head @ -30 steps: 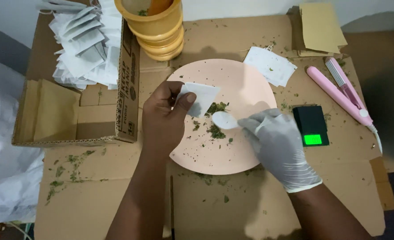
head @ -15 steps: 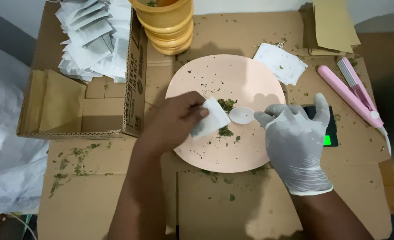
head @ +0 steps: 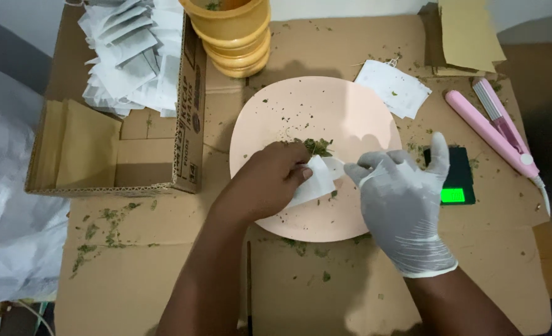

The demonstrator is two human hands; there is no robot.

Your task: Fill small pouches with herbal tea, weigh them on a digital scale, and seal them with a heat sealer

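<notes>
Since half a second ago, spoon point(head: 333, 165) enters sachet point(head: 311, 180). Left hand point(head: 269, 178) pinches sachet; gloved right hand point(head: 400, 202) grips spoon. We advise tipping slowly, over pink plate point(head: 350, 115).

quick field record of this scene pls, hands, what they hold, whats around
left hand: bare, pinches a small white paper sachet over the pink plate
right hand: white glove, holds a white spoon at the sachet mouth
on plate: green dried herb bits
right side: black pocket scale, pink heat sealer
top: yellow tubs, cardboard box of empty sachets
</notes>
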